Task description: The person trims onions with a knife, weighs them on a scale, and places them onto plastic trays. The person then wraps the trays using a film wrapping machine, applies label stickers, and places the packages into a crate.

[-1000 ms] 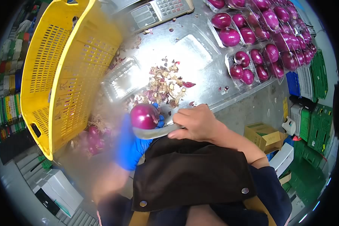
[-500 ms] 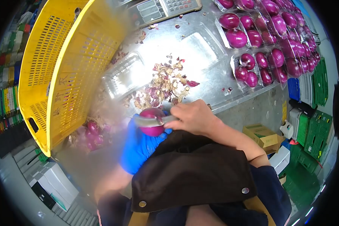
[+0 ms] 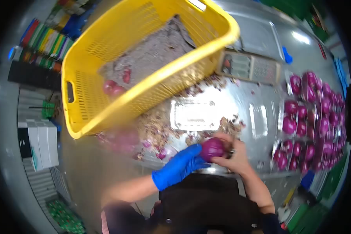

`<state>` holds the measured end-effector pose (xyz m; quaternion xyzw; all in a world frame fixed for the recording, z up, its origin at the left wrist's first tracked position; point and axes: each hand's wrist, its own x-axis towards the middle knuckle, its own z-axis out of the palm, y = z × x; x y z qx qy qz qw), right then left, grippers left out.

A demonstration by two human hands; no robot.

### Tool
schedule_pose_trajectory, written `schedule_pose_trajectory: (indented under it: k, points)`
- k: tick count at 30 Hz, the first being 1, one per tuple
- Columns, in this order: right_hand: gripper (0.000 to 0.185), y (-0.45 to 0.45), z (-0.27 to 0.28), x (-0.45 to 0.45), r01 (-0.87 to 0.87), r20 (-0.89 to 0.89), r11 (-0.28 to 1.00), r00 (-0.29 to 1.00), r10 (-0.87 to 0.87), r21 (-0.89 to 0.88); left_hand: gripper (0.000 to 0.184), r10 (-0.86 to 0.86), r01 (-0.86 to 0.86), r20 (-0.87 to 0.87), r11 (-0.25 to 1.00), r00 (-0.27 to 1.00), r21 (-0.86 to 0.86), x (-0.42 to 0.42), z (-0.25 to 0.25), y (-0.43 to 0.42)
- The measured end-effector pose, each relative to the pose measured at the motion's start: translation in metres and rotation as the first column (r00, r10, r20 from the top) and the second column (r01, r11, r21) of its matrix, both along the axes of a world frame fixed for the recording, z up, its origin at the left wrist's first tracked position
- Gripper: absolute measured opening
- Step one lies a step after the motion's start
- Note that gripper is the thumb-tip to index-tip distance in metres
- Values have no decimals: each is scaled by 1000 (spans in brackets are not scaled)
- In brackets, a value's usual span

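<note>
My left hand point(image 3: 180, 164), in a blue glove, grips a red onion point(image 3: 212, 149) over the near side of the metal table. My bare right hand point(image 3: 238, 157) is at the onion's right side, thumb and fingers against it. A small, blurred knife point(image 3: 233, 149) shows between those fingers, its blade mostly hidden. Beyond the hands lie a clear plastic tray point(image 3: 195, 114) and a heap of dry onion skins point(image 3: 231, 125).
A large yellow crate point(image 3: 156, 84) with a few onions point(image 3: 114, 89) inside stands at left. A scale point(image 3: 249, 67) sits behind. Packed trays of red onions point(image 3: 300, 117) line the right side. Loose skins point(image 3: 154, 130) litter the table point(image 3: 257, 150).
My view has turned, showing more of the crate's inside. The onion and both hands appear farther right. The knife blade, plain across the onion before, is now mostly hidden, and my right fingers touch the onion.
</note>
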<state>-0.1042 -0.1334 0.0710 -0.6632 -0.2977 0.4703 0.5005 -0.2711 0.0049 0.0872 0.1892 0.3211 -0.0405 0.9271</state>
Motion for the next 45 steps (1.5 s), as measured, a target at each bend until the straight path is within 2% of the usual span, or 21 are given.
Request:
schedule_pose_trajectory:
  k: [3, 5, 6, 8, 9, 11, 13, 15, 19, 21, 22, 25, 26, 29, 33, 34, 35, 39, 41, 43, 45]
  points:
    - [64, 13, 10, 52, 367, -32, 879, 926, -375, 305, 42, -189, 98, 128, 852, 974, 514, -7, 58, 55]
    - [53, 24, 1, 123, 451, 255, 734, 735, -628, 508, 41, -184, 89, 79, 755, 980, 649, -29, 97, 101]
    - [47, 33, 20, 148, 654, 231, 667, 630, -742, 357, 37, -143, 20, 52, 464, 988, 885, -43, 107, 128]
    - [46, 47, 7, 227, 711, 290, 581, 503, -814, 397, 35, 136, -190, 174, 108, 975, 976, -54, 123, 162]
    - [48, 56, 6, 256, 732, 347, 573, 464, -815, 369, 42, 358, -343, 296, 74, 885, 936, -55, 129, 174]
    - [51, 77, 1, 305, 768, 487, 555, 370, -791, 319, 38, 560, -164, 163, -48, 812, 985, -73, 129, 223]
    - [53, 89, -9, 336, 745, 582, 630, 419, -697, 219, 35, 576, -54, 57, -23, 815, 998, -77, 123, 258]
    - [57, 87, -44, 382, 718, 679, 649, 347, -647, 252, 35, 532, 93, -71, -15, 844, 996, -79, 112, 290]
    - [56, 87, -63, 398, 618, 946, 785, 221, -238, 53, 42, 334, 461, -438, 11, 835, 887, -72, 87, 341]
    - [52, 75, -80, 415, 620, 896, 783, 319, -309, 50, 45, 223, 679, -656, -39, 721, 733, -58, 82, 359]
    - [51, 73, -84, 417, 596, 871, 800, 355, -339, 68, 54, 178, 700, -681, -280, 710, 657, -64, 65, 374]
    - [50, 64, -90, 422, 556, 877, 823, 330, -348, 117, 60, 8, 630, -799, -620, 602, 468, -63, 24, 409]
    - [49, 59, -92, 424, 515, 881, 834, 277, -383, 200, 71, -95, 659, -862, -604, 498, 448, -59, 10, 419]
    - [44, 81, -31, 342, 653, 759, 730, 366, -538, 202, 77, 15, 370, -886, -912, 464, 178, -56, -27, 414]
    - [26, 47, -15, 244, 665, 464, 687, 530, -710, 292, 70, -213, 228, -894, -920, 395, 320, -43, -44, 384]
    - [23, 37, -11, 213, 625, 520, 745, 567, -638, 233, 63, -253, 274, -931, -905, 264, 324, -42, -51, 385]
    - [20, 27, -6, 180, 597, 577, 786, 588, -567, 163, 61, -315, 315, -887, -850, 338, 422, -51, -65, 388]
    - [9, -2, 0, 82, 436, 540, 894, 779, -319, -101, 54, -238, 202, -917, -928, 322, 312, -48, -71, 383]
    - [8, -29, -26, 44, 378, 426, 926, 838, -342, -1, 53, -134, 420, -949, -872, 287, 250, -23, -37, 356]
    - [9, -36, -24, 14, 311, 528, 949, 798, -290, 50, 60, -39, 228, -816, -952, 577, 206, -4, -4, 331]
    - [15, -56, -49, -8, 210, 598, 974, 772, -218, 85, 67, -95, 223, -644, -891, 759, 395, -23, -16, 380]
